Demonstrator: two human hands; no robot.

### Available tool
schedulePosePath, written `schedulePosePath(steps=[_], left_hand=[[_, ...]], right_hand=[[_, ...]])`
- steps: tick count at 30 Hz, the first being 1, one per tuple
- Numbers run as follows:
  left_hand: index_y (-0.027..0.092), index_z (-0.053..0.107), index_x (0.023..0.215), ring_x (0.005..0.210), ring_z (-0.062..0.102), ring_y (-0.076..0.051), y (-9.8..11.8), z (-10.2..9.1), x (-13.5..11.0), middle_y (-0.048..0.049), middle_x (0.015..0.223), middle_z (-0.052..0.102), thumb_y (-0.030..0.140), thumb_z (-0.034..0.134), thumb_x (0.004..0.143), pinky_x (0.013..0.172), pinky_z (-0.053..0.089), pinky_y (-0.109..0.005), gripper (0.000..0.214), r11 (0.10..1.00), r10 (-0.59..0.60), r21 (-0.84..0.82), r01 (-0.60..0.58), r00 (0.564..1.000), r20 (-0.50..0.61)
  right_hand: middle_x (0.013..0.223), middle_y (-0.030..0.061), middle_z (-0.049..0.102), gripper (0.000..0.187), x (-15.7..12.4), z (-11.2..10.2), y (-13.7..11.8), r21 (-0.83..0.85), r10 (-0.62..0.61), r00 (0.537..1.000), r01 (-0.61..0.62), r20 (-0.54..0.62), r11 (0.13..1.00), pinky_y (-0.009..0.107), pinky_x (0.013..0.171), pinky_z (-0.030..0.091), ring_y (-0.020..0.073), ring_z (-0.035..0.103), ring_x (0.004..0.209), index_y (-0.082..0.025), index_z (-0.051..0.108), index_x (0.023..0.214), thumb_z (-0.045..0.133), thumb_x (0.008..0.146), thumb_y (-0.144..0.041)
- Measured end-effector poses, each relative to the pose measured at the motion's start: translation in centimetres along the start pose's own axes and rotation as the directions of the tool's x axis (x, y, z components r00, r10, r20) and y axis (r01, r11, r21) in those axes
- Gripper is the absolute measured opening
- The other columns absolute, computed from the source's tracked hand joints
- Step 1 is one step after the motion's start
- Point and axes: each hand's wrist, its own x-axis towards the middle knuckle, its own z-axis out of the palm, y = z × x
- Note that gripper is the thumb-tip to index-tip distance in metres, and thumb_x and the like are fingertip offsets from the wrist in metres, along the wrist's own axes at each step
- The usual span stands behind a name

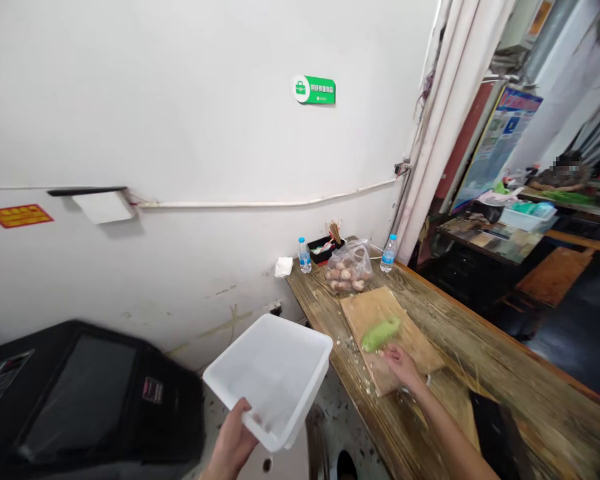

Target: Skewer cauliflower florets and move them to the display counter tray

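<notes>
Rough, grain-streaked planks form the wooden counter [480,347] that runs along a plain white wall [180,100]. On it lies a pale rectangular cutting board [380,307] with a blurred green vegetable [381,333], oblong and smooth, resting across it. The right hand [403,365] meets the vegetable's near end; whether its fingers close on it cannot be told. Off the counter's edge, the left hand [233,443] grips the rim of a translucent white plastic tub [270,373], rectangular and tilted. A crinkled clear bag of mushrooms [349,270] sits behind the board, between two small water bottles [305,255].
</notes>
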Motion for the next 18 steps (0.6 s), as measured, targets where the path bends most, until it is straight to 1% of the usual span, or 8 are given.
schedulePosePath(steps=[3, 6, 8, 10, 12, 14, 16, 18], left_hand=[[0.021, 0.044, 0.069, 0.038, 0.045, -0.016, 0.8, 2.4, 2.4, 0.0049, 0.045, 0.042, 0.008, 0.051, 0.058, 0.041, 0.041, -0.028, 0.019, 1.0, 0.011, -0.025, -0.013, 0.997, -0.074], [0.022, 0.048, 0.074, 0.042, 0.051, -0.018, 1.4, 3.6, 4.5, 0.0029, 0.052, 0.048, 0.011, 0.053, 0.061, 0.044, 0.043, -0.03, 0.018, 0.998, 0.051, -0.016, -0.053, 0.991, -0.122], [0.022, 0.05, 0.077, 0.046, 0.054, -0.019, 1.5, 4.5, 5.6, 0.0022, 0.055, 0.051, 0.015, 0.056, 0.063, 0.047, 0.046, -0.031, 0.016, 0.999, 0.051, -0.012, -0.053, 0.99, -0.134], [0.022, 0.052, 0.079, 0.048, 0.056, -0.02, 1.5, 6.1, 6.6, 0.0022, 0.056, 0.052, 0.018, 0.058, 0.066, 0.05, 0.049, -0.032, 0.015, 0.999, 0.047, -0.017, -0.05, 0.99, -0.131], [0.021, 0.053, 0.082, 0.05, 0.057, -0.019, 1.6, 8.3, 7.5, 0.0019, 0.059, 0.054, 0.019, 0.06, 0.067, 0.052, 0.05, -0.032, 0.016, 0.997, 0.059, -0.044, -0.065, 0.99, -0.125], [0.02, 0.053, 0.083, 0.052, 0.058, -0.017, 1.8, 10.7, 8.5, 0.0014, 0.062, 0.056, 0.017, 0.06, 0.069, 0.052, 0.05, -0.029, 0.016, 0.992, 0.067, -0.098, -0.079, 0.99, -0.125], [0.019, 0.052, 0.084, 0.053, 0.059, -0.017, 2.0, 13.0, 9.6, 0.0005, 0.064, 0.059, 0.014, 0.06, 0.071, 0.052, 0.051, -0.028, 0.015, 0.986, 0.044, -0.152, -0.064, 0.991, -0.13], [0.018, 0.052, 0.087, 0.057, 0.061, -0.017, 1.8, 15.0, 10.6, -0.0009, 0.068, 0.061, 0.013, 0.059, 0.072, 0.056, 0.053, -0.03, 0.017, 0.979, -0.002, -0.201, -0.023, 0.993, -0.121]], right_hand=[[0.12, 0.0168, 0.06, 0.06, 9.7, 0.5, -6.0, -0.2, -0.202, 0.979, 0.197, -0.005, 0.96, 0.041, 0.1, 0.041, 0.0299, 0.056, 0.114, -0.014, 0.055, 0.113, 0.071, 0.061, -0.039], [0.144, 0.0168, 0.04, 0.08, 18.9, 1.3, -13.3, -0.38, -0.383, 0.923, 0.359, 0.013, 0.852, 0.04, 0.111, 0.027, 0.0291, 0.036, 0.133, -0.013, 0.041, 0.134, 0.071, 0.063, -0.034], [0.153, 0.0155, 0.025, 0.086, 24.2, 2.3, -18.0, -0.481, -0.467, 0.884, 0.422, 0.03, 0.768, 0.039, 0.113, 0.02, 0.0282, 0.023, 0.139, -0.013, 0.03, 0.142, 0.069, 0.066, -0.028], [0.155, 0.0149, 0.017, 0.09, 28.4, 3.8, -21.7, -0.567, -0.506, 0.861, 0.441, 0.049, 0.696, 0.04, 0.113, 0.017, 0.0305, 0.016, 0.141, -0.013, 0.024, 0.145, 0.068, 0.068, -0.024], [0.154, 0.0154, 0.02, 0.092, 31.2, 5.5, -23.7, -0.637, -0.514, 0.855, 0.433, 0.068, 0.638, 0.044, 0.111, 0.018, 0.0341, 0.015, 0.14, -0.014, 0.021, 0.146, 0.069, 0.069, -0.022], [0.147, 0.0181, 0.033, 0.089, 32.8, 7.3, -24.3, -0.697, -0.502, 0.861, 0.412, 0.086, 0.587, 0.048, 0.107, 0.021, 0.0371, 0.022, 0.136, -0.015, 0.023, 0.146, 0.068, 0.07, -0.022], [0.133, 0.0213, 0.048, 0.072, 33.5, 8.7, -23.8, -0.748, -0.481, 0.87, 0.392, 0.112, 0.535, 0.049, 0.102, 0.024, 0.0373, 0.032, 0.129, -0.012, 0.034, 0.141, 0.064, 0.076, -0.023], [0.118, 0.0199, 0.058, 0.047, 33.8, 9.4, -23.1, -0.79, -0.456, 0.878, 0.382, 0.148, 0.479, 0.049, 0.1, 0.025, 0.034, 0.041, 0.122, -0.011, 0.051, 0.127, 0.057, 0.084, -0.026]])
